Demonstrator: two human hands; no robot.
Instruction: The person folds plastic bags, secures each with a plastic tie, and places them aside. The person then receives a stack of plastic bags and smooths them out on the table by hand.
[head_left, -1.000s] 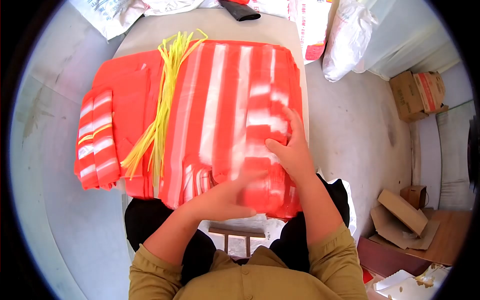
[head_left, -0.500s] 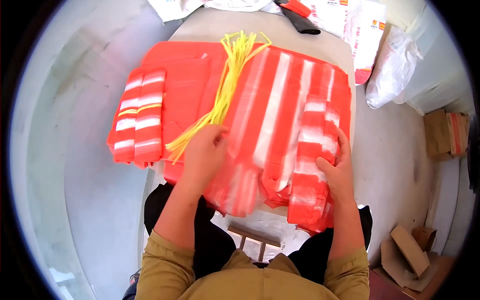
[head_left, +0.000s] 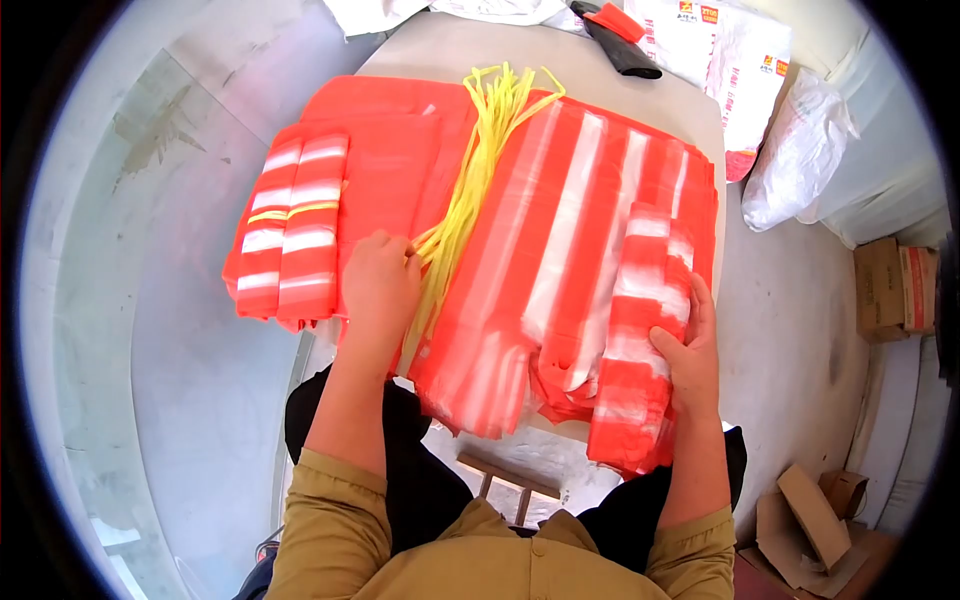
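A folded bundle of red-and-white striped plastic bags [head_left: 637, 345] lies at the right of the table. My right hand [head_left: 692, 350] grips its right side, thumb on top. Long yellow strips [head_left: 478, 170] lie in a loose bunch across the red plastic in the middle. At their left edge, my left hand [head_left: 380, 275] is closed with its fingertips pinching some of them. Beneath the strips and the bundle spreads a flat stack of striped plastic bags [head_left: 560, 230]. Two folded bundles [head_left: 292, 228] on the left have a yellow strip around them.
The beige table [head_left: 450, 45] shows behind the stack. White printed sacks [head_left: 745, 80] and a black-and-red item [head_left: 620, 45] are at its far edge. A white bag [head_left: 800, 150] stands at the right, with cardboard boxes [head_left: 885, 290] and an opened carton [head_left: 810, 520] on the floor.
My left hand has moved slightly left and up, to the edge of the yellow strips, whose lower ends now hang more downward. My right hand stays on the folded bundle. The view has shifted slightly.
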